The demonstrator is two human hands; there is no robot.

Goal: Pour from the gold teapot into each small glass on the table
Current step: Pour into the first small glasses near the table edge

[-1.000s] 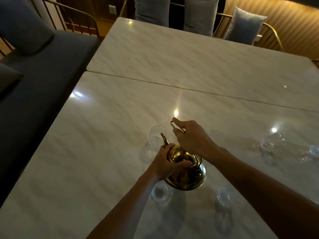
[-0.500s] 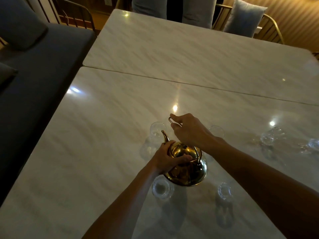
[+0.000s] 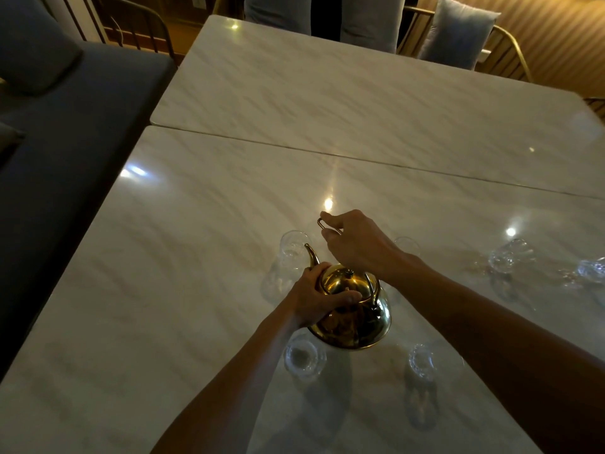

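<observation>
**Both hands on gold teapot, marble table, dim lounge**

Left hand [image 3: 314, 298]: mine, wrapped around the lid and shoulder of the gold teapot [image 3: 355, 317]. Right hand [image 3: 355, 244]: closed on the raised wire handle [image 3: 322, 223]. Teapot: mid-table, spout [image 3: 311, 255] aimed at 1 small glass [image 3: 293, 249]. Near glasses: 2 [image 3: 304, 357] [image 3: 421, 361]; others stand right [image 3: 509, 255]. Surface: 2 glossy pale marble tabletops [image 3: 203, 244], butted together. Room: grey sofa [image 3: 75, 126] left, cushioned chairs [image 3: 458, 31] beyond, warm ribbed wall.

single head-worn view, looking forward and down, close over the marble table [image 3: 203, 290], wide-angle
</observation>
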